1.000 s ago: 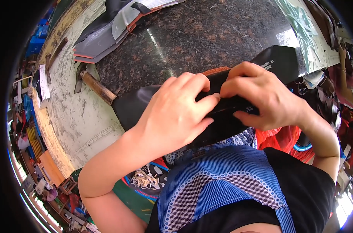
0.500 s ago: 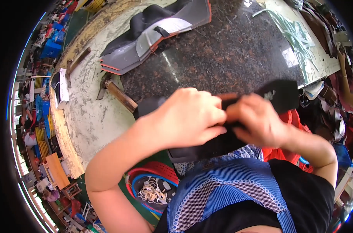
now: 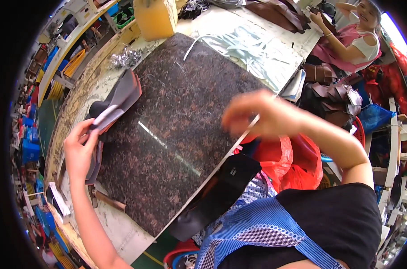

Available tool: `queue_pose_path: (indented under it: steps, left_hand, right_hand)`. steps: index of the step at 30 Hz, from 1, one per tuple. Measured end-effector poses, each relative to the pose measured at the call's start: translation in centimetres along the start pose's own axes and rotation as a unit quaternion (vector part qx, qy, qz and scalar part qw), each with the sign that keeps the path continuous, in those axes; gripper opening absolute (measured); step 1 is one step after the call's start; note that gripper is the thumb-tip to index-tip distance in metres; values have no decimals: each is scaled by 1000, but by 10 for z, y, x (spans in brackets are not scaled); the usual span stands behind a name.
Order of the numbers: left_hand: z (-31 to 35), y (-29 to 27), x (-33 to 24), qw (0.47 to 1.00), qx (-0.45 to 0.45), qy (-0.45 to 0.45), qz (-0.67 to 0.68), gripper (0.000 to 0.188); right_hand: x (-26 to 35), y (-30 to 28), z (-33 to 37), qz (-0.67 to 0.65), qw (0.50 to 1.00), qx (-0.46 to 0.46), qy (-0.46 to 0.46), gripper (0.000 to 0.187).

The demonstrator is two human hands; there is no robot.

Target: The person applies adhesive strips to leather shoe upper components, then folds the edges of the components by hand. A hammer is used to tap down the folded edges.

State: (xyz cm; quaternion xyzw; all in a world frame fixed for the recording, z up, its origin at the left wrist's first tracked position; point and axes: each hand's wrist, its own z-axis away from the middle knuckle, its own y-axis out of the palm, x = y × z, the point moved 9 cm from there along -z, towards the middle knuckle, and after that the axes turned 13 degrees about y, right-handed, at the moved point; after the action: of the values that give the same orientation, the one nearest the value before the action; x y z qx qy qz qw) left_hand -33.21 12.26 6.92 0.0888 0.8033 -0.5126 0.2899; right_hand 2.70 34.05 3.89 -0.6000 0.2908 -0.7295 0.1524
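Observation:
My left hand (image 3: 80, 150) pinches the edge of a grey leather-like piece (image 3: 109, 117) between thumb and fingers. That piece belongs to a stack of grey and black pieces with orange edges, at the left side of the dark speckled stone slab (image 3: 167, 89). My right hand (image 3: 261, 112) is raised above the slab's right edge, its fingers smeared by motion; nothing can be made out in it. A long black piece (image 3: 221, 190) lies across my lap against the slab's near edge, touched by neither hand.
A hammer (image 3: 109, 200) lies near the slab's left corner. Pale green strips (image 3: 253, 51) are heaped at the far right. A yellow block (image 3: 155, 18) stands at the back. Red plastic bags (image 3: 288, 161) hang beside my right side. Another person (image 3: 347, 47) sits at the far right.
Both hands have let go of the black piece, which now rests on my lap. My left hand has moved left and gripped the grey piece; my right has moved apart from it. The view has shifted.

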Motion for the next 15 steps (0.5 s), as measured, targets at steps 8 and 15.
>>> queue_pose_path:
  steps: [8, 15]
  left_hand:
    - [50, -54, -123, 866, -329, 193, -322, 27]
    - [100, 145, -221, 948, 99, 288, -94, 30]
  right_hand:
    - [-171, -194, -67, 87, 929, -316, 170, 16]
    - [-180, -174, -110, 213, 931, -288, 69, 15]
